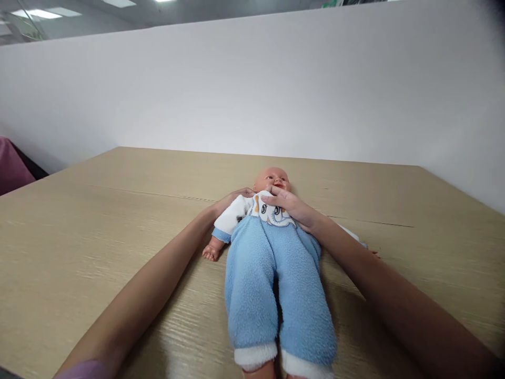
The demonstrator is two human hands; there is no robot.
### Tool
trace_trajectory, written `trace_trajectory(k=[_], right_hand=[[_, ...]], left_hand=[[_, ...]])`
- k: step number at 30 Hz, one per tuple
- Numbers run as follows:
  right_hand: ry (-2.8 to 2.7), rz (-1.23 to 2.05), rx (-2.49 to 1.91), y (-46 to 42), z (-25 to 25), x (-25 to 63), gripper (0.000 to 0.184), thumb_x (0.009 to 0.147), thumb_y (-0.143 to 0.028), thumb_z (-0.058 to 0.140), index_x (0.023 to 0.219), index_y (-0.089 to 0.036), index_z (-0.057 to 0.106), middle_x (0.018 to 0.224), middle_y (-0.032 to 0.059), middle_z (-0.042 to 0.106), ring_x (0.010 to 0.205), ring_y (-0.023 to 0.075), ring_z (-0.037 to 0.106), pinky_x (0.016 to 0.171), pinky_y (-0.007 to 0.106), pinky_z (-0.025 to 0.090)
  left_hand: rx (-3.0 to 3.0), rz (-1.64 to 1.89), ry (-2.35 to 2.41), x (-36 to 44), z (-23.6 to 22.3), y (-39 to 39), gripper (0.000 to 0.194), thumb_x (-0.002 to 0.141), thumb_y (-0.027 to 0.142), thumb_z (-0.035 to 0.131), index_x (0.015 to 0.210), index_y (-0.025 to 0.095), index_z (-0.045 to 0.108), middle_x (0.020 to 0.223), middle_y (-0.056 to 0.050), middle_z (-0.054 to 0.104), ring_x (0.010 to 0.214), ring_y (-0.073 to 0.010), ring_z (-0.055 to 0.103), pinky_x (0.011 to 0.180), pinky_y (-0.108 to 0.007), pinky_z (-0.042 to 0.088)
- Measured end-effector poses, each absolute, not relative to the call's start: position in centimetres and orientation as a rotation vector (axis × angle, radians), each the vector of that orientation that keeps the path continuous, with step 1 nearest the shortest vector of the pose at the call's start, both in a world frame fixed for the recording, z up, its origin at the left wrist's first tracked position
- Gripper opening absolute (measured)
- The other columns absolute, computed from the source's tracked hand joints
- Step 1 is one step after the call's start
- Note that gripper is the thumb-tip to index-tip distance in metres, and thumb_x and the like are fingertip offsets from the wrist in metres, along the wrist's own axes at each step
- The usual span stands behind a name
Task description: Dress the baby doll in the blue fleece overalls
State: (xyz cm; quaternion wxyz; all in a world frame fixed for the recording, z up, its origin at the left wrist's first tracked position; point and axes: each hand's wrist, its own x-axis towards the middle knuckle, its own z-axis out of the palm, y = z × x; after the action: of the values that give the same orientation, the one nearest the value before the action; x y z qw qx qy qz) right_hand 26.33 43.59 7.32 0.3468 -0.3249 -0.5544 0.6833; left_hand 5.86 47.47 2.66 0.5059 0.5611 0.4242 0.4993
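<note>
A baby doll (276, 273) in a fleecy light-blue and white outfit lies on its back on the wooden table, its head (272, 179) at the far end and its legs towards me. A cartoon animal face is printed on the white chest. My right hand (294, 205) rests on the upper chest just below the chin, with thumb and fingers stretched out. Beside the doll's neck and shoulder is my left hand (235, 197), its fingers extended towards the neck and the tips partly hidden. My right forearm covers part of the doll's other arm.
The pale wooden table (98, 226) has thin seams across it. A white partition (252, 89) stands along its far side and right. At the left edge is a dark pink object (13, 166). Ceiling lights show above the partition.
</note>
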Motion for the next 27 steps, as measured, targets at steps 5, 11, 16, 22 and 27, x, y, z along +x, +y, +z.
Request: trace_trajectory(k=[5,11,16,22,27], right_hand=[[-1.949,1.323,-1.101,43.1,10.0,27.7,0.037,0.085,-0.054,0.087,0.096,-0.023,0.068,0.099,0.0026,0.075,0.096,0.0237,0.068,0.080,0.032,0.050],[-2.370,0.651,-1.471,42.5,11.7,28.6,0.036,0.096,-0.059,0.069,0.089,-0.024,0.067,0.100,0.0061,0.076,0.090,0.0286,0.067,0.074,0.038,0.043],[-2.399,0.697,-1.477,42.7,10.9,28.4,0.037,0.092,-0.060,0.070,0.087,-0.024,0.066,0.094,0.0056,0.075,0.086,0.0284,0.066,0.073,0.037,0.042],[-2.376,0.728,-1.449,42.9,10.6,28.5,0.035,0.090,-0.058,0.071,0.086,-0.023,0.067,0.091,0.0053,0.075,0.085,0.0280,0.066,0.073,0.036,0.042],[-2.392,0.752,-1.464,43.0,10.4,28.4,0.039,0.091,-0.062,0.068,0.087,-0.024,0.065,0.085,0.0027,0.072,0.081,0.0254,0.064,0.073,0.035,0.042]], left_hand=[[1.434,0.908,0.879,4.7,4.3,46.8,0.017,0.077,0.033,0.082,0.076,0.021,0.071,0.085,-0.006,0.071,0.083,-0.0256,0.065,0.085,-0.041,0.056],[1.543,0.805,0.951,2.8,6.6,46.6,0.028,0.078,0.040,0.086,0.094,0.018,0.077,0.102,-0.008,0.074,0.095,-0.0252,0.064,0.081,-0.032,0.050],[2.005,0.729,1.004,1.6,9.4,45.3,0.040,0.081,0.046,0.089,0.108,0.020,0.075,0.116,-0.009,0.071,0.097,-0.0248,0.060,0.082,-0.031,0.046],[2.206,0.336,0.984,0.4,12.0,43.0,0.023,0.086,0.042,0.083,0.098,0.022,0.079,0.091,-0.006,0.074,0.079,-0.0237,0.063,0.070,-0.031,0.045],[2.247,-0.050,0.980,0.1,12.9,41.7,0.020,0.083,0.039,0.079,0.096,0.024,0.079,0.092,-0.004,0.076,0.086,-0.0266,0.069,0.075,-0.031,0.048]])
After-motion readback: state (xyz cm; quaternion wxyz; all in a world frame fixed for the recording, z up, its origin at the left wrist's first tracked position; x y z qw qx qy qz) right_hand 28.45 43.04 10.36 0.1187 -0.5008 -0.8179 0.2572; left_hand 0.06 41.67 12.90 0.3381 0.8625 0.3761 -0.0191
